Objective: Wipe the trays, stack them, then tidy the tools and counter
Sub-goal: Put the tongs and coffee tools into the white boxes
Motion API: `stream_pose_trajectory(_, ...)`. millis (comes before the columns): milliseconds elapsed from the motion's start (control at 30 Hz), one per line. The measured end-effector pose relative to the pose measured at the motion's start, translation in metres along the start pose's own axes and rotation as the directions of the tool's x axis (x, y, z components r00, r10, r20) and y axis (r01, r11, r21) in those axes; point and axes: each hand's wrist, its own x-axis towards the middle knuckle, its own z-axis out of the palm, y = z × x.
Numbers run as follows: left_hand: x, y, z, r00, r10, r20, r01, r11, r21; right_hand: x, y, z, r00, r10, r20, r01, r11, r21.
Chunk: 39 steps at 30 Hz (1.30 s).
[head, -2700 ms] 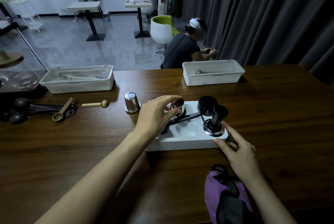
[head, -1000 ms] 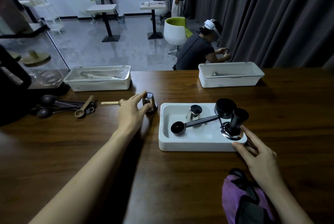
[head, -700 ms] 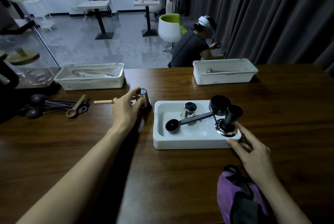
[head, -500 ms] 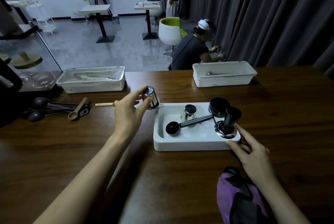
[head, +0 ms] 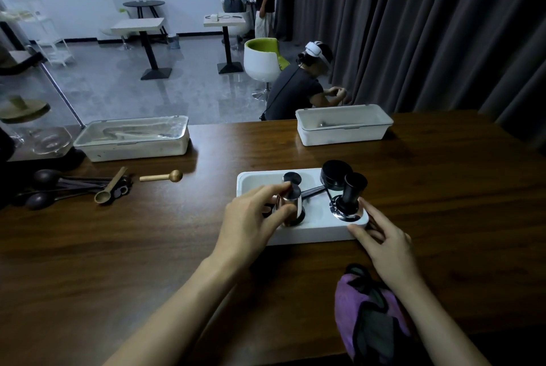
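Left hand (head: 251,217) is pinching the shiny steel cup (head: 291,206) upright in the white tray (head: 313,234); right hand (head: 384,240), fingers straight, is bracing the tray's near-right corner.

— How's the light where you are?
— Dim. The counter (head: 118,247) is dark brown and soaks it up; the brightness comes from the far room, off the pale floor (head: 118,90) and white wall (head: 97,5).
— Any glare?
— Small glints on the steel cup (head: 291,203) in my fingers (head: 266,192), a soft sheen on the white tray (head: 313,232). My left forearm (head: 177,306) throws a broad shadow to its right.
— Sharp?
— Mostly, a little soft. The curtain (head: 413,25) leans at the edge; the lens bends things.
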Motion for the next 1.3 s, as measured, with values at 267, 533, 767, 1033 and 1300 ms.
stream_pose_trajectory(267,0.009,0.002,0.008,0.998,-0.044,0.038,0.044,0.999,-0.007,-0.002,-0.001,0.0,1.0,0.001,-0.005,-0.002,1.0,-0.013)
stream_pose_trajectory(533,0.009,-0.007,0.013,0.986,-0.097,0.134,0.09,0.994,0.057,-0.002,-0.004,-0.001,1.0,-0.007,-0.003,0.007,1.0,-0.002)
stream_pose_trajectory(767,0.009,-0.007,0.015,0.972,-0.098,0.211,0.089,0.995,0.052,-0.002,-0.003,0.0,1.0,-0.017,0.001,0.017,1.0,-0.003)
stream_pose_trajectory(1033,0.015,-0.007,0.012,0.961,-0.115,0.252,0.116,0.993,0.008,-0.003,-0.004,0.0,1.0,0.004,0.005,-0.004,1.0,-0.026)
stream_pose_trajectory(1300,0.017,0.004,0.009,0.957,-0.119,0.265,0.1,0.992,0.083,-0.003,-0.002,-0.002,1.0,0.01,0.016,-0.009,1.0,-0.025)
